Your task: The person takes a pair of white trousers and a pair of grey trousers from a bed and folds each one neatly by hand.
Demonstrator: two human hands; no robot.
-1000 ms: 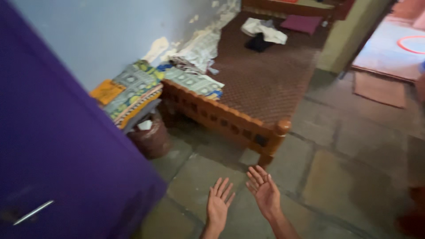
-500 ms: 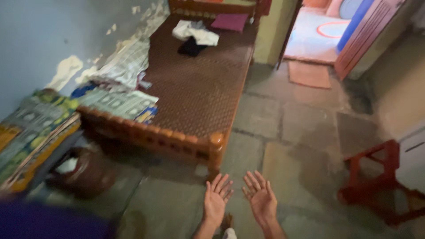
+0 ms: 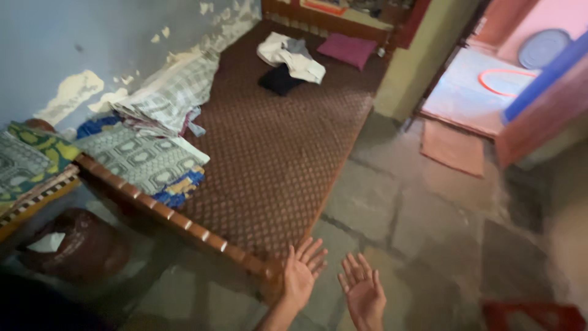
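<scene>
The bed (image 3: 275, 153) has a brown cover with a small diamond pattern and an orange-brown wooden frame. On it, at eleven o'clock, lie grey-white patterned folded cloths (image 3: 144, 159); at twelve o'clock, a magenta pillow (image 3: 347, 49). The floor (image 3: 422, 214) is grey-green stone, the wall (image 3: 92, 43) pale blue.

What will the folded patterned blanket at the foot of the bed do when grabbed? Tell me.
The folded patterned blanket would probably go floppy and unfold, since it lies in loose soft layers. It looks thick, so likely bulky for one hand. Both open hands, the left hand and the right hand, hold nothing.
</scene>
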